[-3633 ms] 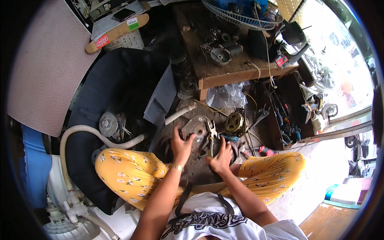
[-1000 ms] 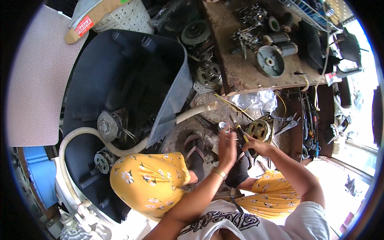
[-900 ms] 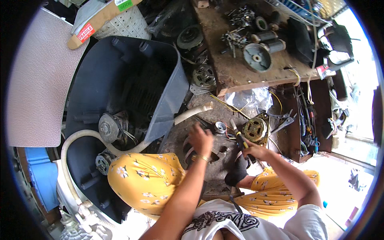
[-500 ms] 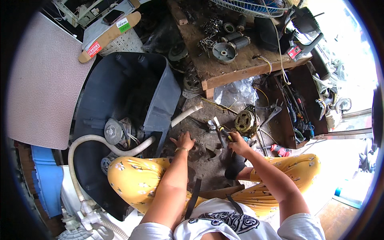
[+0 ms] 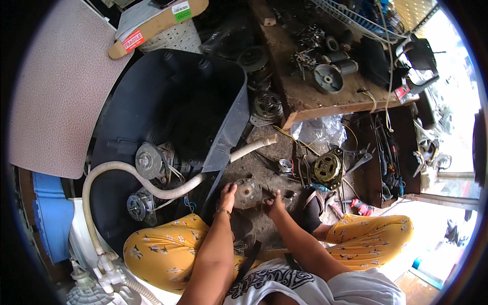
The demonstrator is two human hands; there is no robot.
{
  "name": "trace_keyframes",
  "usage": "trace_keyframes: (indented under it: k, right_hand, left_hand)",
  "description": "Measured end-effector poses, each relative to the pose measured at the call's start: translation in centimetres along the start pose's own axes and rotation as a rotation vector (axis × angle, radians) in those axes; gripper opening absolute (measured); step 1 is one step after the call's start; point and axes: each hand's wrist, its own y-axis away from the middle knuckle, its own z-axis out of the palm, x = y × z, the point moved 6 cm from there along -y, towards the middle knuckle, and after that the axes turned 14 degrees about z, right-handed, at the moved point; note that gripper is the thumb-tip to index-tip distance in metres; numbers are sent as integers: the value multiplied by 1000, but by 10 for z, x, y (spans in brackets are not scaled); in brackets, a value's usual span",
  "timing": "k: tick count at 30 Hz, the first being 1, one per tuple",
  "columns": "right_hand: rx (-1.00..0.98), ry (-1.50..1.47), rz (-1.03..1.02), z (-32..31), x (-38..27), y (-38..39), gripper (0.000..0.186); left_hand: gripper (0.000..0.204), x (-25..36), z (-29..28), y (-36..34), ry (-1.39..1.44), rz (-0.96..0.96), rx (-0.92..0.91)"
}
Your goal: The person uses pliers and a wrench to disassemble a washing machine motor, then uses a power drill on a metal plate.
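A dull, stained metal plate [image 5: 247,191] with a central hole lies on the floor between my legs. My left hand [image 5: 227,199] grips its left edge, thumb on top. My right hand [image 5: 275,206] is at the plate's right, thumb raised and fingers curled; what it holds is unclear. Tools [image 5: 303,168] with long handles rest beyond the plate, beside a small silver cylindrical part [image 5: 285,165] and a brassy motor housing [image 5: 326,166].
A large dark plastic tub [image 5: 119,127] holding motors [image 5: 140,206] and a corrugated hose [image 5: 107,168] is at my left. A wooden bench [image 5: 325,107] with metal parts stands ahead. A tool box [image 5: 406,150] and red-handled tool [image 5: 361,206] are right; a plastic bag [image 5: 317,132] lies under the bench.
My right hand has released the long-handled tool and come down and left beside the plate. My left hand, spread out half a second ago, now grips the plate's edge.
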Motion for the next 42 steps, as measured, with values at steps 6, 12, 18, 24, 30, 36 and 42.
trace_keyframes:
  k: [6, 12, 18, 24, 30, 36, 42]
  right_hand:
    - [221, -249, -64, -2, -22, -28, 48]
    - [-372, -260, -136, -24, -63, 4, 11]
    - [96, 826, -850, -79, -32, 66, 18]
    - [-101, 1032, -1185, 30, -43, 215, 27]
    - [279, 1592, -1232, 16, -27, 135, 24]
    - [69, 1385, -1476, 59, -37, 211, 26]
    - [212, 1966, -1145, 20, -28, 103, 26]
  left_hand:
    - [37, 25, 4, 1, -142, 69, -315]
    - [37, 19, 22, -6, -150, 135, -369]
    - [62, 59, 26, 37, -1059, 372, 39]
    - [61, 43, 14, 36, -1101, 328, -68]
    - [79, 51, 27, 42, -1120, 376, -117]
    - [83, 37, 23, 36, -1159, 294, -166]
    - [82, 45, 32, 38, -1192, 337, -252]
